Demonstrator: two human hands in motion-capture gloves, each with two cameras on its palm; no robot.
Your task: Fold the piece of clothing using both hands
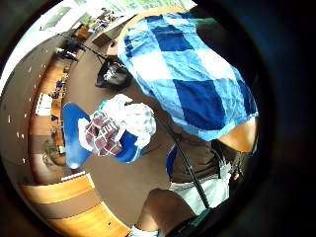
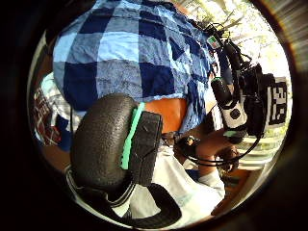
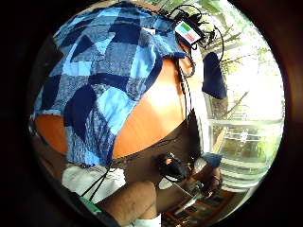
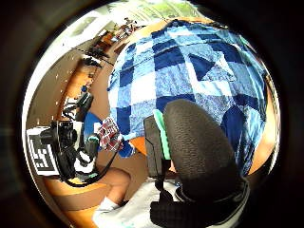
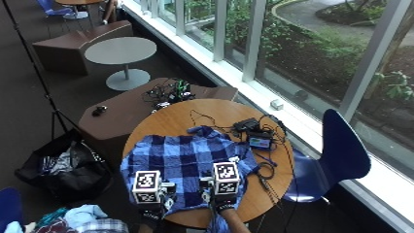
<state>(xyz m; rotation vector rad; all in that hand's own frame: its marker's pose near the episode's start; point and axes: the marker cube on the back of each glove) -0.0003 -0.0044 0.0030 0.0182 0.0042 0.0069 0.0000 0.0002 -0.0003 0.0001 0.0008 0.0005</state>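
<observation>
A blue checked garment lies spread flat on the round wooden table, and its near hem hangs a little over the near edge. My left hand hovers at the garment's near left corner and my right hand at its near right part. Both palms face the cloth from a short way off. The left thumb and the right thumb stick out with no cloth between them and the palm. Neither hand holds anything.
Cables and a small screen device lie on the table's far right. A blue chair stands to the right. On the floor at the left sits a black bag. A heap of clothes rests on a blue seat beside my left knee.
</observation>
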